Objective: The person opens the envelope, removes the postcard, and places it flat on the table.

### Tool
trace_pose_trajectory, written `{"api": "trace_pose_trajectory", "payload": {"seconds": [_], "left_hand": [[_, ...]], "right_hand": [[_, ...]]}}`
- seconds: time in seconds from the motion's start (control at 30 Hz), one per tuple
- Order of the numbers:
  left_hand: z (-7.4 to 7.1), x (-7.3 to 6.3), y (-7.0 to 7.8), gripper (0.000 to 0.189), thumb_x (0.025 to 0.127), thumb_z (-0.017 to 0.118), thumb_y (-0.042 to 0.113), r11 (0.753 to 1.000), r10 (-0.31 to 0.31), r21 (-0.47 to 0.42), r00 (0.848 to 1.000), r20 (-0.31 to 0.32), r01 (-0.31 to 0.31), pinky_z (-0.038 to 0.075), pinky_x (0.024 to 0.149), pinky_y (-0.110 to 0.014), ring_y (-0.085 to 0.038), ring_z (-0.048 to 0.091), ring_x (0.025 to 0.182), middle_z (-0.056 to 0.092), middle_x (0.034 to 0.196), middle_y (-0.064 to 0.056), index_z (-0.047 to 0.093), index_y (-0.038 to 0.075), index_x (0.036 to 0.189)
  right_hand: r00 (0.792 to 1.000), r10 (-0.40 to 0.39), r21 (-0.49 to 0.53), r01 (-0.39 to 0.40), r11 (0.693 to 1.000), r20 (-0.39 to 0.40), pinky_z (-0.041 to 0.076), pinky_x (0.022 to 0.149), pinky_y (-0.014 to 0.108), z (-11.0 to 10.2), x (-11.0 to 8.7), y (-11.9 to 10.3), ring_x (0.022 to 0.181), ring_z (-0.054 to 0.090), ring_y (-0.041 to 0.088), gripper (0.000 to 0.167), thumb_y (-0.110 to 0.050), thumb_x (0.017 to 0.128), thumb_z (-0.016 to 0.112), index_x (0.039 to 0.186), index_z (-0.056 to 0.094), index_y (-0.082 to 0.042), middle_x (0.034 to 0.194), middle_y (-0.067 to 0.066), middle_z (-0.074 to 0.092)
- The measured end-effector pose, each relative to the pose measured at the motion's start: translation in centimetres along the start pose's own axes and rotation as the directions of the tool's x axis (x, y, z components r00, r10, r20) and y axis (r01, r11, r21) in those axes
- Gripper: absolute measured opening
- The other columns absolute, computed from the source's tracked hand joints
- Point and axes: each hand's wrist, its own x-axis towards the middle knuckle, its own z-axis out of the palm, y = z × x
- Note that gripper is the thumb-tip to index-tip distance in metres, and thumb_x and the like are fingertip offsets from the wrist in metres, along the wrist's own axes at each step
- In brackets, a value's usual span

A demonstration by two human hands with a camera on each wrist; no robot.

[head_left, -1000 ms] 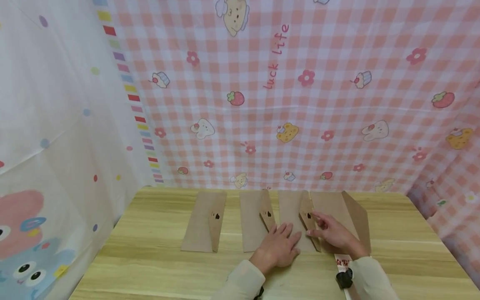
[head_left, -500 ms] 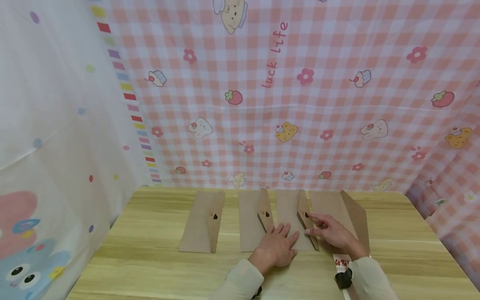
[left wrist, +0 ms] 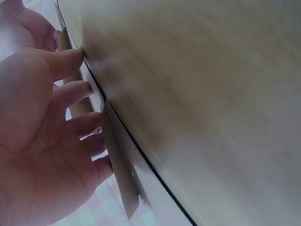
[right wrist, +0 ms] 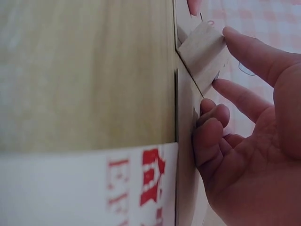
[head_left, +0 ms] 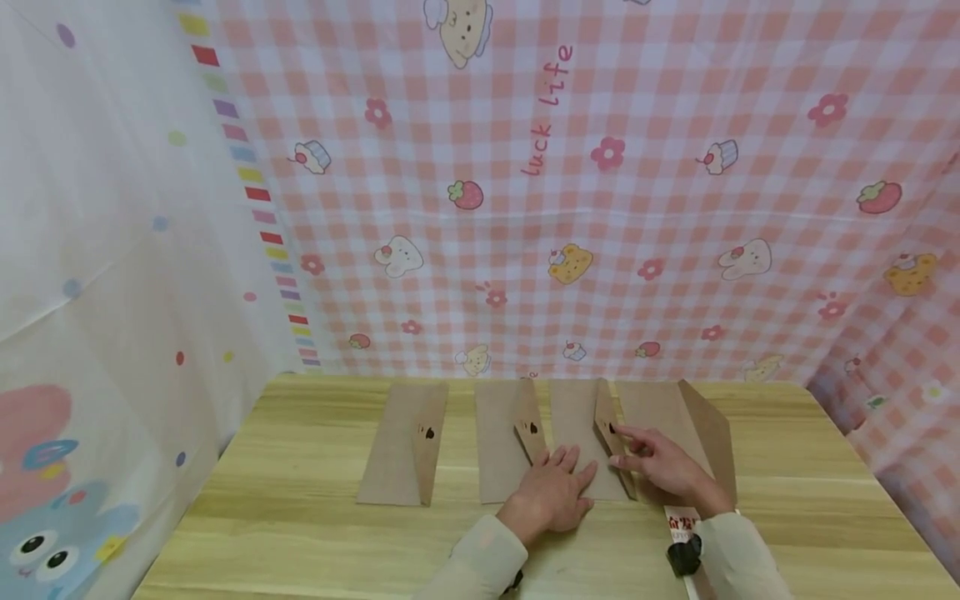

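Several brown paper envelopes lie in a row on the table in the head view. My left hand (head_left: 555, 496) rests with fingers spread on the third envelope (head_left: 573, 408) from the left, its fingertips reaching the edge of the second envelope (head_left: 495, 433). The third envelope's flap (right wrist: 202, 52) stands half folded over, with a small dark print on it. Thumb and index finger of my right hand (head_left: 667, 462) are extended and touch that flap near its free edge. The right hand's other fingers are bent over the rightmost envelope (head_left: 652, 408), whose flap (head_left: 708, 417) points outward to the right.
At far left lies another envelope (head_left: 393, 442) with its flap folded over. A white strip with red printed characters (head_left: 681, 525) lies under the right wrist. Behind the wooden table (head_left: 300, 467) hangs a pink checked cloth (head_left: 510, 242).
My right index finger has lowered slightly onto the flap's print and the thumb stays at the flap's edge. My left hand stays in place; the head view has shifted slightly.
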Motion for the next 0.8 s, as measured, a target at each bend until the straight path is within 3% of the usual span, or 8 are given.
{"api": "trace_pose_trajectory", "payload": {"seconds": [0.37, 0.57, 0.8], "left_hand": [[-0.15, 0.04, 0.13, 0.057, 0.103, 0.042, 0.051, 1.000, 0.003, -0.002, 1.000, 0.010, -0.003, 0.020, 0.122, -0.035, -0.014, 0.020, 0.151, 0.022, 0.164, 0.004, 0.029, 0.037, 0.156], [-0.10, -0.02, 0.06, 0.057, 0.102, 0.043, 0.051, 1.000, -0.008, 0.004, 1.000, 0.008, 0.008, 0.021, 0.121, -0.036, -0.014, 0.021, 0.151, 0.023, 0.164, 0.004, 0.030, 0.037, 0.155], [0.05, 0.05, 0.00, 0.057, 0.102, 0.043, 0.051, 1.000, -0.003, -0.001, 1.000, 0.007, 0.003, 0.021, 0.121, -0.036, -0.014, 0.021, 0.151, 0.023, 0.164, 0.003, 0.029, 0.037, 0.156]], "right_hand": [[1.000, 0.018, 0.076, -0.016, 0.997, -0.018, 0.043, 0.064, 0.028, -0.30, -0.17, -0.09, 0.083, 0.048, 0.020, 0.062, -0.022, 0.093, 0.069, 0.147, 0.044, -0.001, 0.101, 0.011, 0.055], [1.000, -0.013, 0.098, 0.014, 0.995, -0.012, 0.042, 0.063, 0.028, -0.08, -0.16, -0.23, 0.082, 0.048, 0.020, 0.062, -0.021, 0.094, 0.068, 0.146, 0.044, 0.001, 0.100, 0.011, 0.056], [1.000, 0.003, 0.135, 0.000, 0.991, -0.022, 0.044, 0.059, 0.026, 0.03, -0.23, 0.01, 0.079, 0.048, 0.018, 0.063, -0.019, 0.094, 0.068, 0.148, 0.041, -0.001, 0.102, 0.012, 0.056]]}}
